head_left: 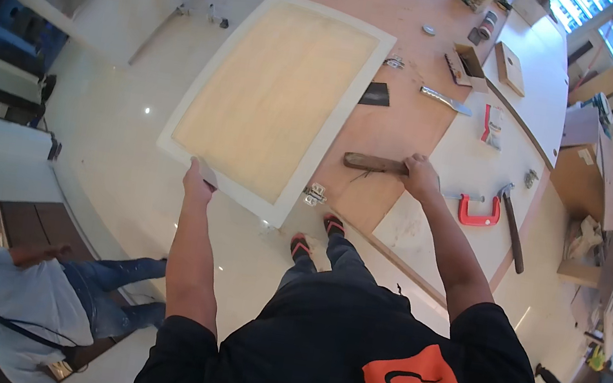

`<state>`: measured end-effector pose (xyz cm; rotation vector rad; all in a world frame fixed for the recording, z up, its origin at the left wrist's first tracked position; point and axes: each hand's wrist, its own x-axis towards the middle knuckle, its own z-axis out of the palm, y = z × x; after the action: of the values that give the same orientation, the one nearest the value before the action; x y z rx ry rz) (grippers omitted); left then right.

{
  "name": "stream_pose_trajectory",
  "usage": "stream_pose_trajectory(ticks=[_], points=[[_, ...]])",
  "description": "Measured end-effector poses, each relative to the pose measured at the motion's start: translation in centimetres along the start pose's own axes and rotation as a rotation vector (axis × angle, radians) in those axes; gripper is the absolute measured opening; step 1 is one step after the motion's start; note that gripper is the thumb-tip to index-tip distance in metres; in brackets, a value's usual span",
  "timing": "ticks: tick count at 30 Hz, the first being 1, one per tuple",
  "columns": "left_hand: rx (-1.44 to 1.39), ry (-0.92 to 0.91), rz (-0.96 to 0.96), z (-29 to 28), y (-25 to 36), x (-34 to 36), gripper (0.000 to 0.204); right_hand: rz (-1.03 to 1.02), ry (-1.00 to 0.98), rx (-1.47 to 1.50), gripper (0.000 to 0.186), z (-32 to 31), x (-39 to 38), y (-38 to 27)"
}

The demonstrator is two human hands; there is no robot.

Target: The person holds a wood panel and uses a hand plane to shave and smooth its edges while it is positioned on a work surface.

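A bright workroom with a glossy pale floor (pixel 117 131) curves around the head view, and a broad pinkish-brown wooden worktop (pixel 404 123), partly covered by a smooth white board (pixel 435 151), fills the right of centre. From my distant seat I find the large rectangular panel with a white frame and pale yellow-beige centre (pixel 273 99) at the worktop's left side, reaching out over the floor. The left hand (pixel 199 181) has its fingers closed round the panel's near-left corner, I judge to steady the outer side; whether the worktop bears the opposite edge, I cannot tell. The right hand (pixel 421 177) is wrapped around one end of a long dark-brown wooden bar (pixel 375 164) over the worktop, probably gripped there to leave its length free. To its right, a red C-shaped metal clamp (pixel 478 221) and a dark-handled hammer (pixel 512 230) lie toward the worktop's right edge, perhaps set aside within reach. I see the widest open room left of the panel, though a co-worker in a white shirt (pixel 37 294) occupies the lower left.
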<state>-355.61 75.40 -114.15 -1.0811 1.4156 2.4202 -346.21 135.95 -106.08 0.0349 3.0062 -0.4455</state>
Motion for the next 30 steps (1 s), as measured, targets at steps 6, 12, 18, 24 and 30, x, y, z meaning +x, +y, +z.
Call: stream_pose_trajectory(ticks=[6, 12, 18, 24, 30], points=[[0.161, 0.048, 0.086, 2.0, 0.0, 2.9, 0.043, -0.066, -0.031, 0.036, 0.029, 0.0, -0.3, 3.1], [0.197, -0.068, 0.179, 3.4, 2.2, 4.3, 0.043, -0.062, -0.02, 0.27, 0.031, -2.3, -1.6, 3.0], [0.423, -0.02, 0.156, 5.9, 4.2, 7.2, 0.043, -0.016, -0.019, 0.441, 0.031, -3.8, -2.0, 1.6], [0.532, -0.001, 0.151, 9.8, 3.8, 4.4, 0.074, 0.02, -0.055, 0.494, 0.034, -6.4, -2.2, 0.4], [0.302, 0.249, 0.505, 2.9, -0.4, 10.0, 0.075, -0.076, -0.249, 0.54, 0.034, -7.7, -1.5, -2.5]])
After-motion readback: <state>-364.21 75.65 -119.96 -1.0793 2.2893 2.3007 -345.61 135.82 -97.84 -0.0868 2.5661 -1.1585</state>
